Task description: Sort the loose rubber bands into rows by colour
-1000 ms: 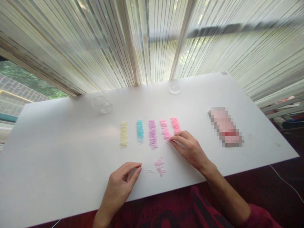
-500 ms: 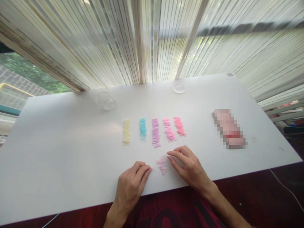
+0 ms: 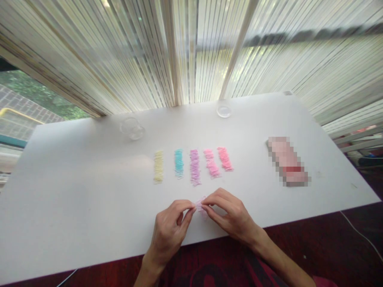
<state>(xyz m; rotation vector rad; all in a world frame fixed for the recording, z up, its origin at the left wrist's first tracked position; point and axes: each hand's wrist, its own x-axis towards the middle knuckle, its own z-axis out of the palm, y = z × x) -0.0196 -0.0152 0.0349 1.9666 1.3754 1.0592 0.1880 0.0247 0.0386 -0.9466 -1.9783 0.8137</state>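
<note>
My left hand (image 3: pixel 172 223) is closed in a pinch at the left side of a small pile of pale lilac elastic bands (image 3: pixel 204 214), a thin pale band between its fingertips. My right hand (image 3: pixel 231 211) pinches at the same spot from the right, its fingertips on the pale lilac strands and almost touching the left ones. The fingers partly cover the pile. Beyond the hands lie neat columns of small bands: yellow (image 3: pixel 158 167), turquoise (image 3: pixel 178 163), purple (image 3: pixel 195 167), pink (image 3: pixel 212 163) and coral pink (image 3: pixel 225 159).
The white table (image 3: pixel 89 207) carries two clear round containers (image 3: pixel 136 131) that overlap at the back left. A clear round lid or dish (image 3: pixel 224 111) lies near the back edge. At right is a blurred-out pinkish rectangular object (image 3: pixel 287 161). A string curtain (image 3: pixel 134 52) hangs behind the table.
My left hand has moved right and slightly up to the pile. The right hand has shifted left and its fingers have closed over the pale lilac bands.
</note>
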